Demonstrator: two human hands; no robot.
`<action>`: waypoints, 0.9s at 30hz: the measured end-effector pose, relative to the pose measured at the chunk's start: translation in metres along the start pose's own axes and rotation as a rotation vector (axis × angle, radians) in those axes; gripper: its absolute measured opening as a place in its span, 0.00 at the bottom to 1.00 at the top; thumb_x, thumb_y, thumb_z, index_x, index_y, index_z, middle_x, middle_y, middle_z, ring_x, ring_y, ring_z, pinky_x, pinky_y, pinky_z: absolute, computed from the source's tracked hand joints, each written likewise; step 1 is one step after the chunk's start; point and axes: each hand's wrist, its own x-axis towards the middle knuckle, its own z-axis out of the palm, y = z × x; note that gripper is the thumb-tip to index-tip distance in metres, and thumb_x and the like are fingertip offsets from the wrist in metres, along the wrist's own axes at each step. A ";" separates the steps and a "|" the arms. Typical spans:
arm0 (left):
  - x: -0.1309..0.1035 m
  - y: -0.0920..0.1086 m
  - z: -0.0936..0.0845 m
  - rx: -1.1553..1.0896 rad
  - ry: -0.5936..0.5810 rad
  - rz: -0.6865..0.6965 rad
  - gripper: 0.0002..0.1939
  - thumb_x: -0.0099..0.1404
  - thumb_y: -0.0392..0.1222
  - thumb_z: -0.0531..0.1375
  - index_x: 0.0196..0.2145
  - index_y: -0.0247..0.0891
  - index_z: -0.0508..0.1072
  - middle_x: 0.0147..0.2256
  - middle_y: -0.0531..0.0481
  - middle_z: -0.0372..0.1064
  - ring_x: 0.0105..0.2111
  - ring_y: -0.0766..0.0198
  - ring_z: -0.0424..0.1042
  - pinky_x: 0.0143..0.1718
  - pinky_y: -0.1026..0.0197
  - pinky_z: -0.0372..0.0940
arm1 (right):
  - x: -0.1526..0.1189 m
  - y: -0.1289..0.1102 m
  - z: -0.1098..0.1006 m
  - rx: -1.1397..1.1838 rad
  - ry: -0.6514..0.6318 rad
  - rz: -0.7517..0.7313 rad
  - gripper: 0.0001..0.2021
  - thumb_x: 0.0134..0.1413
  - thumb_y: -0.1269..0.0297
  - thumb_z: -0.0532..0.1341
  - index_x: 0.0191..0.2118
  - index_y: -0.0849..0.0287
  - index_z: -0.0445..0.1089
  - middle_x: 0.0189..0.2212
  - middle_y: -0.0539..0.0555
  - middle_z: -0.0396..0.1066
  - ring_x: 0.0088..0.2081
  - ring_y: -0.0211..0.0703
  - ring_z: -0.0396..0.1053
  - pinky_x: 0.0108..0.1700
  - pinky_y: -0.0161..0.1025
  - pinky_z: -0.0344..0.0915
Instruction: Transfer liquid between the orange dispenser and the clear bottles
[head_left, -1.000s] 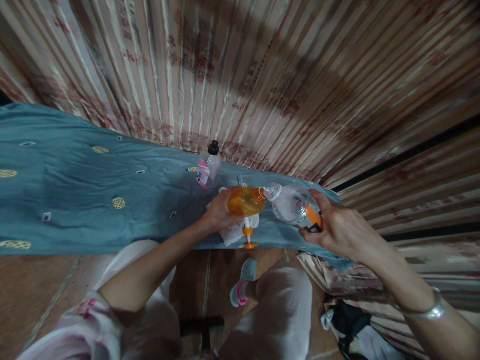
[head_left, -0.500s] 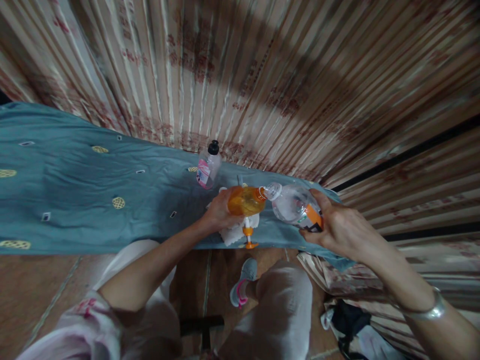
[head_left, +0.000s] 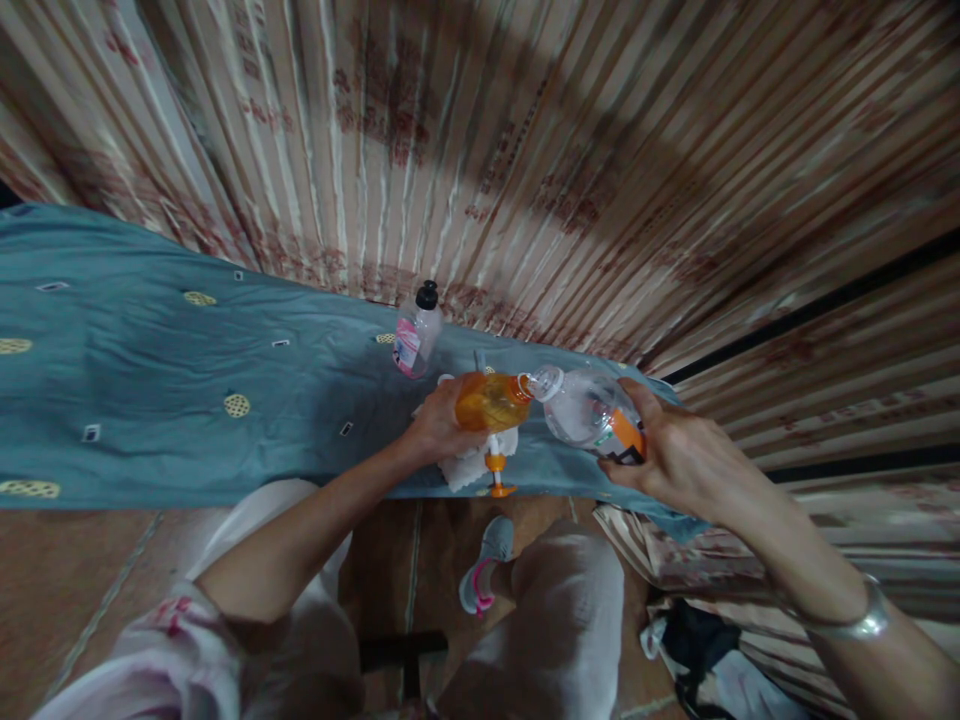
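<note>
My left hand (head_left: 441, 420) is closed round an orange bottle (head_left: 493, 402), tipped on its side with its neck pointing right. My right hand (head_left: 671, 450) grips a clear plastic bottle (head_left: 581, 405) with an orange and black label, tilted so that its neck points left. The two bottle mouths meet, or nearly so; whether liquid passes between them I cannot make out. Below the orange bottle lies an orange-and-white pump top (head_left: 496, 468), beside a white cloth or tissue (head_left: 461, 472) partly hidden by my left hand.
A clear bottle with a black cap and pink label (head_left: 418, 332) stands farther back on the blue-green cloth-covered surface (head_left: 165, 380). Patterned curtains (head_left: 450, 150) hang right behind it. Dark and pale items (head_left: 701, 640) lie on the tiled floor at lower right.
</note>
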 end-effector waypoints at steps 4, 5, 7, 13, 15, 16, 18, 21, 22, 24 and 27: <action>0.000 -0.001 0.001 -0.001 -0.010 -0.010 0.41 0.48 0.42 0.75 0.59 0.39 0.70 0.55 0.41 0.77 0.54 0.44 0.77 0.57 0.42 0.73 | 0.000 -0.001 -0.002 0.004 -0.030 0.005 0.38 0.55 0.53 0.63 0.66 0.72 0.59 0.29 0.56 0.77 0.29 0.52 0.76 0.30 0.39 0.63; 0.000 -0.001 0.001 -0.001 -0.012 -0.006 0.40 0.49 0.42 0.75 0.59 0.39 0.70 0.55 0.41 0.76 0.55 0.44 0.77 0.58 0.42 0.72 | 0.000 -0.001 -0.003 0.003 -0.051 0.007 0.38 0.56 0.54 0.63 0.66 0.73 0.58 0.30 0.57 0.78 0.29 0.52 0.77 0.30 0.39 0.64; 0.000 0.000 0.000 0.009 -0.006 -0.003 0.40 0.49 0.42 0.74 0.59 0.39 0.70 0.56 0.41 0.76 0.56 0.44 0.76 0.59 0.42 0.72 | 0.000 -0.002 -0.004 0.001 -0.071 0.011 0.39 0.57 0.54 0.62 0.67 0.75 0.56 0.31 0.59 0.78 0.30 0.53 0.77 0.31 0.40 0.64; 0.000 0.003 -0.001 0.034 -0.010 0.002 0.39 0.49 0.41 0.74 0.59 0.40 0.71 0.54 0.43 0.77 0.53 0.46 0.78 0.58 0.44 0.72 | -0.001 0.002 0.003 0.011 -0.014 0.008 0.37 0.54 0.53 0.63 0.65 0.69 0.60 0.30 0.56 0.78 0.28 0.50 0.75 0.29 0.38 0.61; 0.000 0.004 -0.002 0.021 -0.007 -0.004 0.39 0.48 0.41 0.74 0.59 0.40 0.72 0.54 0.43 0.77 0.54 0.46 0.77 0.59 0.44 0.72 | -0.001 0.002 0.004 0.009 -0.001 0.009 0.37 0.54 0.53 0.63 0.65 0.69 0.60 0.30 0.56 0.77 0.28 0.51 0.75 0.29 0.38 0.60; 0.000 0.005 -0.002 0.012 -0.010 -0.012 0.39 0.48 0.41 0.75 0.58 0.40 0.72 0.54 0.43 0.77 0.54 0.45 0.77 0.58 0.44 0.72 | -0.001 0.002 0.003 0.007 0.003 0.010 0.37 0.53 0.53 0.63 0.65 0.69 0.60 0.30 0.56 0.77 0.28 0.51 0.75 0.29 0.38 0.60; 0.000 0.006 -0.002 -0.007 -0.009 -0.028 0.39 0.48 0.40 0.75 0.58 0.39 0.72 0.52 0.43 0.78 0.53 0.45 0.78 0.57 0.44 0.73 | -0.001 0.001 0.002 0.006 0.002 0.006 0.37 0.54 0.53 0.63 0.65 0.69 0.60 0.30 0.55 0.77 0.29 0.51 0.76 0.29 0.38 0.61; 0.000 0.007 -0.002 -0.023 -0.013 -0.034 0.39 0.48 0.40 0.75 0.58 0.38 0.72 0.54 0.41 0.77 0.55 0.43 0.77 0.58 0.42 0.72 | 0.000 -0.001 -0.001 0.005 -0.016 0.003 0.37 0.54 0.53 0.63 0.66 0.70 0.59 0.29 0.55 0.77 0.29 0.52 0.76 0.30 0.38 0.61; 0.000 0.007 -0.003 -0.024 -0.011 -0.035 0.39 0.48 0.40 0.75 0.58 0.38 0.72 0.55 0.40 0.77 0.56 0.42 0.76 0.59 0.42 0.72 | 0.000 -0.001 -0.002 0.005 -0.023 0.002 0.37 0.55 0.53 0.63 0.65 0.71 0.59 0.29 0.55 0.77 0.29 0.52 0.76 0.29 0.38 0.61; 0.000 0.008 -0.003 -0.027 -0.013 -0.036 0.38 0.48 0.39 0.74 0.58 0.38 0.72 0.55 0.40 0.77 0.56 0.42 0.76 0.59 0.41 0.72 | 0.000 -0.001 -0.002 0.008 -0.023 -0.003 0.36 0.54 0.54 0.62 0.65 0.71 0.60 0.28 0.55 0.76 0.28 0.51 0.75 0.28 0.38 0.60; 0.000 0.009 -0.003 -0.025 -0.016 -0.040 0.38 0.48 0.38 0.74 0.58 0.39 0.72 0.55 0.42 0.77 0.55 0.43 0.77 0.58 0.42 0.73 | 0.000 0.000 -0.001 0.010 0.004 -0.011 0.36 0.53 0.54 0.62 0.64 0.69 0.61 0.28 0.54 0.76 0.27 0.50 0.74 0.28 0.38 0.59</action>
